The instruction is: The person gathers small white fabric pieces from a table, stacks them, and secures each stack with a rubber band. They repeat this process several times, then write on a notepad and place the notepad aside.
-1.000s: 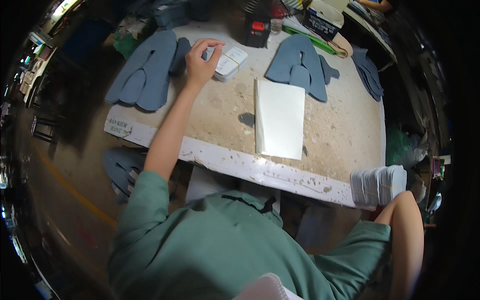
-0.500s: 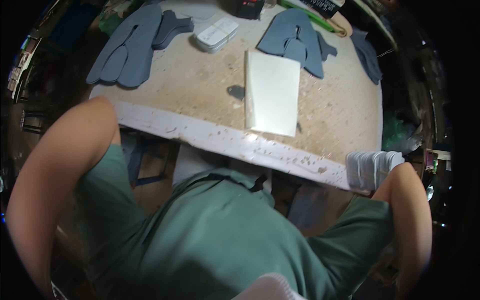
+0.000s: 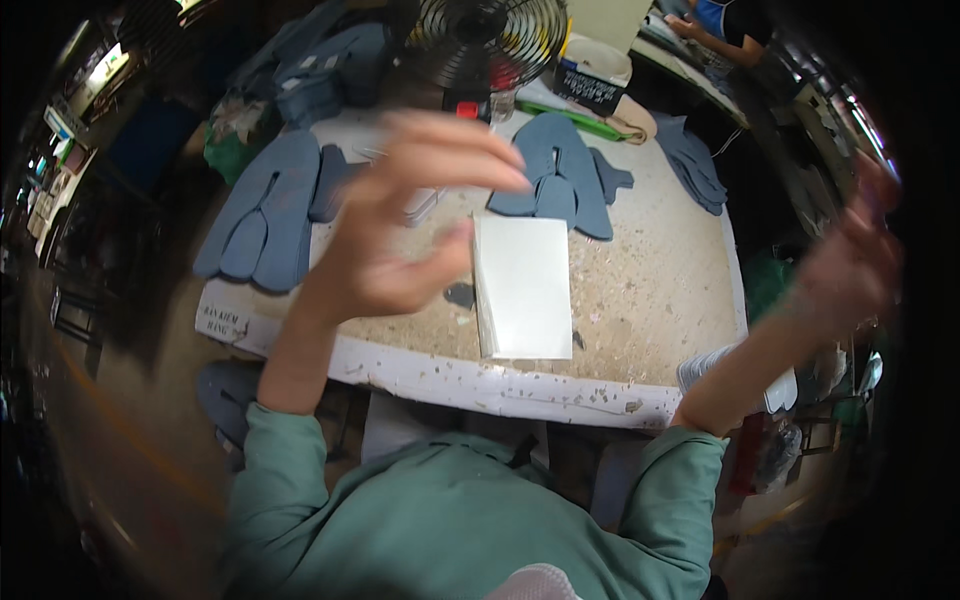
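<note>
My left hand (image 3: pixel 405 215) is raised over the left half of the table, fingers and thumb curved apart with nothing between them. Just right of its thumb lies a stack of white sheets (image 3: pixel 525 290). Behind the hand, a small banded stack of white pieces (image 3: pixel 425 207) is mostly hidden. To the left lie large blue-grey cut pieces (image 3: pixel 262 215), with a smaller blue-grey piece (image 3: pixel 328 182) beside them. More blue-grey pieces (image 3: pixel 560 180) sit beyond the white sheets. My right hand (image 3: pixel 855 255) is lifted past the table's right edge, its fingers smeared by motion.
A fan (image 3: pixel 480 45) stands at the back, near a black box (image 3: pixel 592 88) and a green strip-like object (image 3: pixel 570 120). White stacked pieces (image 3: pixel 700 370) lie at the near right corner, partly behind my right forearm. Another person (image 3: pixel 735 35) is at the far right.
Both hands, out of view before, have risen into view: the left over the table, the right beyond its right edge. The view has tilted up, bringing in the fan and another person.
</note>
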